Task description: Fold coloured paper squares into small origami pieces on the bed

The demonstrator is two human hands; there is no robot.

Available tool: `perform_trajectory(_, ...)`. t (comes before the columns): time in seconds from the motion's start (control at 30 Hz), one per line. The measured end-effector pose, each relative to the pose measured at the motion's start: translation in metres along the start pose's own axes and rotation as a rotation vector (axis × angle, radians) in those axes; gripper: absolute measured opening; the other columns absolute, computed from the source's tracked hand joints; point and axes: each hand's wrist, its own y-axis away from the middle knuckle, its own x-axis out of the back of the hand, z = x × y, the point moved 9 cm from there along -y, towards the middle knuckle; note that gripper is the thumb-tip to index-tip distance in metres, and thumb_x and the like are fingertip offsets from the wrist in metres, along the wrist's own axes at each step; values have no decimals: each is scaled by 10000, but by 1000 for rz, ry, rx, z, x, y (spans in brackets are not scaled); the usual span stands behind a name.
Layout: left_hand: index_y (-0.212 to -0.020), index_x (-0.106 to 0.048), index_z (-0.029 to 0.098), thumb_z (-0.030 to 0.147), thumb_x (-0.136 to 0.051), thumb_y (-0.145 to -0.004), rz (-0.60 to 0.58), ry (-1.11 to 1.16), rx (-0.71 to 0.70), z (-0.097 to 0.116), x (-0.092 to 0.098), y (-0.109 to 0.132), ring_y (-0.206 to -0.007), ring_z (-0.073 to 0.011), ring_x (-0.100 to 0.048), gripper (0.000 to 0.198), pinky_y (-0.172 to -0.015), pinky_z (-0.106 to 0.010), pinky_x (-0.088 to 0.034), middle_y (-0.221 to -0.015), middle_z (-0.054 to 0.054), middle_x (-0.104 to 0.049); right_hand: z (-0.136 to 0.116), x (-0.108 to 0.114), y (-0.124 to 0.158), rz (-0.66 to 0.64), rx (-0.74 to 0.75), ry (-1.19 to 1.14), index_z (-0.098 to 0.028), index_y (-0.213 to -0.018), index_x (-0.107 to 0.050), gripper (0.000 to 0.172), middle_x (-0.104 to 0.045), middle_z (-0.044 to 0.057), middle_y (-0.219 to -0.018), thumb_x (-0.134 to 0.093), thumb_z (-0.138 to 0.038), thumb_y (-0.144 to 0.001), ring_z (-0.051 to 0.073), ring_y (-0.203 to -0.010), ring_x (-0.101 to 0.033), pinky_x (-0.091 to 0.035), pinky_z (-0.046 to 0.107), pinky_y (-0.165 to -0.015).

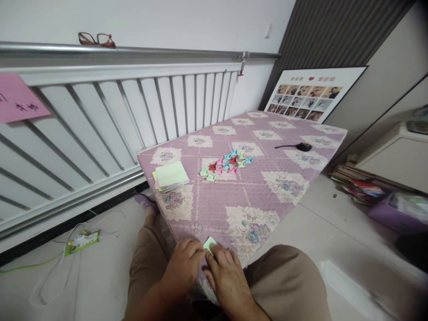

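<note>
A small piece of pale green paper (pixel 209 242) lies at the near edge of the cloth-covered table, between my two hands. My left hand (pixel 186 262) is curled, its fingertips gripping the paper's left side. From the right, my right hand (pixel 227 273) has its fingers closed together over the lower part of the paper, hiding it. Further up the table sits a cluster of small folded paper pieces (pixel 226 165) in green, pink, red and blue. Left of them rests a stack of square paper sheets (pixel 171 175), light green on top.
The purple floral tablecloth (pixel 230 194) covers the table. A black object with a short cord (pixel 303 146) lies toward its right. A white radiator (pixel 187 98) runs along the left side, with glasses (pixel 96 40) on the pipe above. A power strip (pixel 82 242) and cables are on the floor.
</note>
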Motion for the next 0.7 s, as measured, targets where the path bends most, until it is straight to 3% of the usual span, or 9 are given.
perform_trajectory(0.2, -1185, -580, 251, 133, -462, -898, 10, -120, 76, 8, -11, 17, -1052, -217, -512, 332, -946, -366, -375, -1140, -42, -613, 10, 7, 6, 20, 49, -23, -279, -1164, -585, 330, -657, 23, -1155, -613, -276, -835, 238, -1086, -551, -324, 416, -959)
perform_trajectory(0.47, -1159, -585, 283, 233, -503, -905, -142, -130, 143, 7, -3, -2, -997, -225, -520, 272, -870, -371, -378, -1075, -33, -620, 42, 21, 25, 75, 31, 48, -265, -1183, -576, 330, -655, 27, -1162, -565, -241, -855, 234, -1104, -549, -330, 413, -957)
perform_trajectory(0.7, -1134, -608, 293, 269, -546, -884, -181, -104, 175, 7, 3, -12, -972, -221, -496, 258, -842, -361, -363, -1019, -38, -597, 57, 38, 16, 170, -93, -83, -231, -988, -643, 169, -673, 54, -975, -510, -242, -885, 218, -929, -608, -435, 376, -814)
